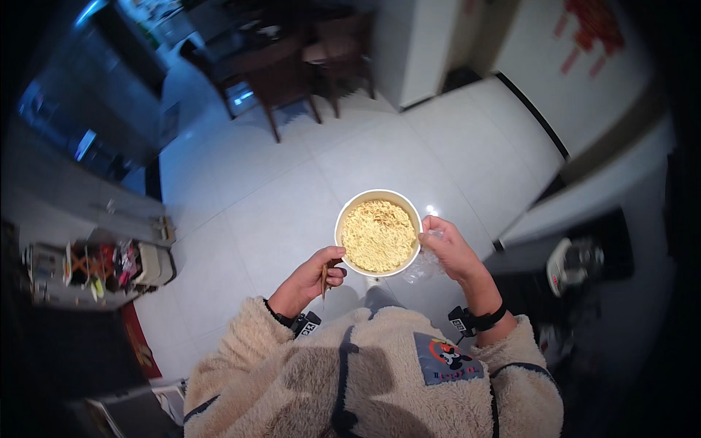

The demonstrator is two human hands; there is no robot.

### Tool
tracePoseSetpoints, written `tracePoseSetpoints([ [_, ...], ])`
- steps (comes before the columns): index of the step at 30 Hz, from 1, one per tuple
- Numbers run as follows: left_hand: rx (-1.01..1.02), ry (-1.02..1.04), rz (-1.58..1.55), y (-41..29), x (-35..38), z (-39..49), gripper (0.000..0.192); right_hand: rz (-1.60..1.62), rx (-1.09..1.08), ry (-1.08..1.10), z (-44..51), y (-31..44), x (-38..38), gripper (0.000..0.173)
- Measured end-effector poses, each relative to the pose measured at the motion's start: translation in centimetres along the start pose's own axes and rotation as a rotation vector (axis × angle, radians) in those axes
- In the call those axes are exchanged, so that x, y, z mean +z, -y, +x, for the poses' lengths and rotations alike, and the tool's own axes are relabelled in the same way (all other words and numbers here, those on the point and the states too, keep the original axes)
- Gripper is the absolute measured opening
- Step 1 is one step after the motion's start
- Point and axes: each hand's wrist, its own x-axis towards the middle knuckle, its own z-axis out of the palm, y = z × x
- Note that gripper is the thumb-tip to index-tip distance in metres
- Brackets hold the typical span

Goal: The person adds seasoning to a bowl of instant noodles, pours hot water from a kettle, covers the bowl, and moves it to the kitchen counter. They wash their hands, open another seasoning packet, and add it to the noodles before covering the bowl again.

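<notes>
Both my hands carry a white paper tub (338, 218) in front of my body, above the floor. Inside it lies a round block of instant noodles (378, 235), pale yellow and dry-looking. My left hand (313, 271) grips the rim at the lower left with the thumb on top. A thin brown piece (324, 280), seen nearly edge-on, is also pinched in that hand; its kind cannot be made out. On the opposite side, my right hand (450, 245) holds the rim between thumb and fingers. Crumpled clear plastic film (424, 266) hangs beneath this hand.
Pale floor tiles (263, 213) spread around me. Dark wooden chairs (276, 71) stand by a table at the back. At left is a cabinet with a crowded storage rack (101, 268). A white appliance (561, 265) rests on a dark surface at right. A wall corner (419, 55) juts out ahead.
</notes>
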Motion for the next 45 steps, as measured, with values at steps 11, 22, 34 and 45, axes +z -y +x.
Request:
tracePoseSetpoints([
  [11,0.317,-0.347,-0.174,-25.6,-20.7,-11.0,0.026,-0.05,0.073,0.507,34.2,5.1,29.2,0.007],
  [22,0.529,-0.61,-0.243,-56.8,-43.0,-15.2,0.029,-0.13,0.112,0.758,68.8,10.9,59.4,0.006],
  [34,0.391,-0.271,-0.328,-97.6,-66.2,-11.8,0.025,-0.116,0.116,0.541,102.7,19.1,81.4,0.011],
  [45,0.452,-0.434,-0.35,-135.2,-80.8,-5.1,0.021,-0.11,0.053,0.613,140.8,28.7,99.3,0.011],
])
